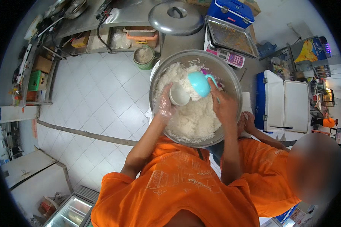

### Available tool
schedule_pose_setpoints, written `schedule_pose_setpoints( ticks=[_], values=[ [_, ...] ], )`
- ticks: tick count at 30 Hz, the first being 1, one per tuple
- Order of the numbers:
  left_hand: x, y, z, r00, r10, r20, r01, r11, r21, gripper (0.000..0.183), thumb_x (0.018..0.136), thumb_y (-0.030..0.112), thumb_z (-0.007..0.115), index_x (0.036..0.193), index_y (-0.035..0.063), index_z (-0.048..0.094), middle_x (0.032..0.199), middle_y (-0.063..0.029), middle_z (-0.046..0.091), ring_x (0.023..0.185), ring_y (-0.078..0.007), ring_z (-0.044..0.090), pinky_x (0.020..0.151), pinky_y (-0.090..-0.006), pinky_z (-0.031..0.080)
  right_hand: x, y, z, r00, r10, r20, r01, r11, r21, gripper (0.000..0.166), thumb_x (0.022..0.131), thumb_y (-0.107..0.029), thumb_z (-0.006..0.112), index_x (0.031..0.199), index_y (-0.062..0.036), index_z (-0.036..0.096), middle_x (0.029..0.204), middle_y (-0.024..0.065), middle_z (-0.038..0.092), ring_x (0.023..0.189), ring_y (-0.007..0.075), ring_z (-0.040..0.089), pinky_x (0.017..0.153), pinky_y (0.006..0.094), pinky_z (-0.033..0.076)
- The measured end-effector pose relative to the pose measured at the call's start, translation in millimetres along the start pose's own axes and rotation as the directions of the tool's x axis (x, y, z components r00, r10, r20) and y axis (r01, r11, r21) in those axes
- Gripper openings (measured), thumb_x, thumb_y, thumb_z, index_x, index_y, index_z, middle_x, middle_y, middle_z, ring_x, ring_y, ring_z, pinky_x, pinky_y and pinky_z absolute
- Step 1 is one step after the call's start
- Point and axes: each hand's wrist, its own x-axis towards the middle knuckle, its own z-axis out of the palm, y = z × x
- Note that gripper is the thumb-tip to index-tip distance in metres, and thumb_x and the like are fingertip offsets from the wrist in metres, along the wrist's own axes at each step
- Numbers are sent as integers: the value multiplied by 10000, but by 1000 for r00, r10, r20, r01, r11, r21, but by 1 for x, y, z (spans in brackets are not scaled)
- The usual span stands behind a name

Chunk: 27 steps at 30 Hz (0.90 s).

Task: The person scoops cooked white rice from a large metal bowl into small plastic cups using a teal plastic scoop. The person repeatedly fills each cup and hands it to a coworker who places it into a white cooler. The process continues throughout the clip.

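Note:
My left hand [165,103], in a clear plastic glove, grips a small white bowl [179,96] tilted over the rice. In my right hand [224,106] is the handle of a turquoise plastic dipper [197,82]. The dipper's rounded underside faces up, and its far edge meets the rice beside the bowl. Cooked white rice [194,122] fills much of a wide metal pot [238,90] in front of me. Something purple [203,71] shows partly behind the dipper; what it is cannot be made out.
A co-worker in an orange shirt [261,170] stands close on my right, hands beside the pot. Beyond the pot are a metal lid [176,20], a baking tray [230,35] and a digital scale [235,60]. An open cooler [275,102] stands right; a green bucket [144,63] is left.

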Motion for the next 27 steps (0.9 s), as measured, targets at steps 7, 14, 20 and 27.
schedule_pose_setpoints(
  ticks=[7,14,20,27],
  values=[
    [44,-31,27,991,54,122,-13,950,-311,522,987,465,371,1274,61,535,1267,-108,597,1103,-240,613,951,-394,496,-38,6,18,892,451,-28,-313,660,683,463,899,-51,575,1357,-95,526,791,157,665,639,209,623,567,301,481],
    [47,-53,18,950,175,258,-180,984,-3,437,1003,396,408,1239,56,547,1158,-81,630,1083,-195,609,987,-334,465,-69,17,73,969,242,-45,-163,769,618,362,942,-110,568,1286,4,565,1071,167,681,746,144,625,641,284,517],
    [75,-69,-13,839,363,406,-370,927,-64,391,995,370,449,1211,58,542,1131,-67,615,1042,-174,597,926,-339,480,-45,41,86,924,369,100,-341,679,649,399,931,-109,590,1308,10,537,1196,200,640,903,220,670,764,313,524],
    [70,-65,-3,825,370,427,-444,892,83,396,981,377,473,1199,55,544,1150,-68,608,1071,-186,589,957,-365,473,-55,34,93,986,165,-31,-111,779,617,403,939,-137,588,1325,-35,537,925,91,678,668,143,600,610,290,502]
  ],
)
